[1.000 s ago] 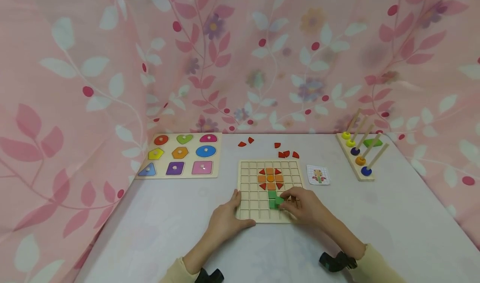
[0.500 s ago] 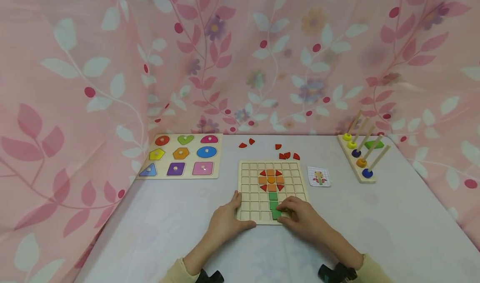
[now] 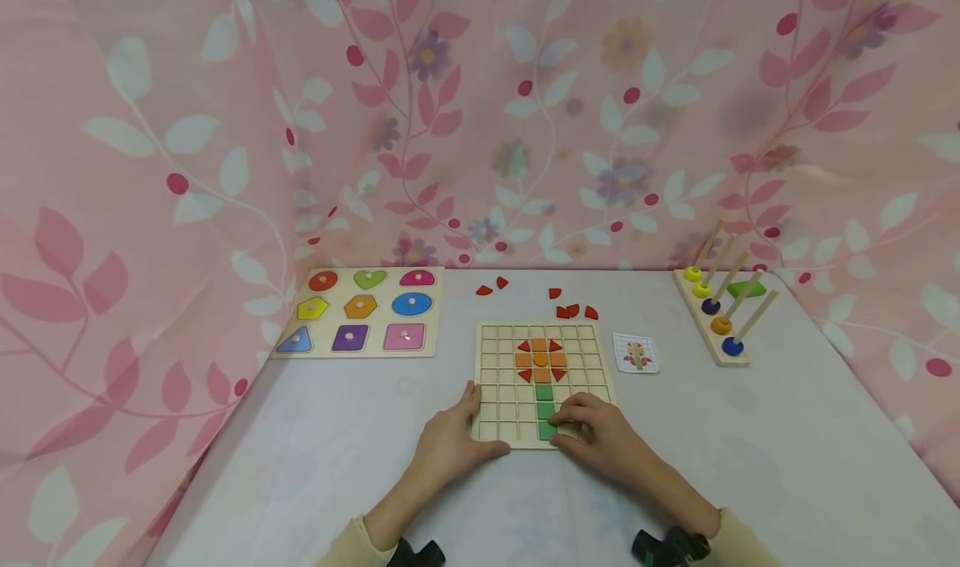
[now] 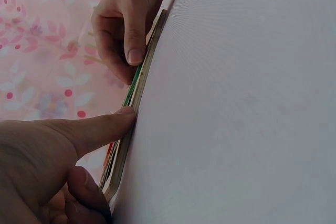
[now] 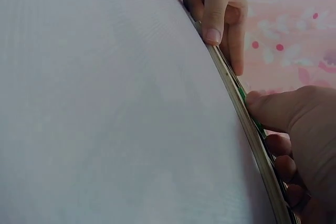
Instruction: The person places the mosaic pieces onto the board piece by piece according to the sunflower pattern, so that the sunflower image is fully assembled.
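A square wooden grid board lies on the table. Orange squares around a round orange piece, with red pieces at the corners, form a flower on it. Below runs a column of green square tiles. My left hand grips the board's near left corner, thumb along the front edge and fingers at the left side. With thumb and forefinger my right hand pinches the lowest green tile, which sits in the column by the near edge. In the left wrist view, the right fingertips meet at the board's edge.
Loose red pieces lie behind the board. To its right are a picture card and a peg stand with coloured beads, a green piece behind it. A shape puzzle lies at the back left.
My right hand has brought the green tile down toward the near edge, into line below the other green tiles. My left hand has stayed at the board's corner.
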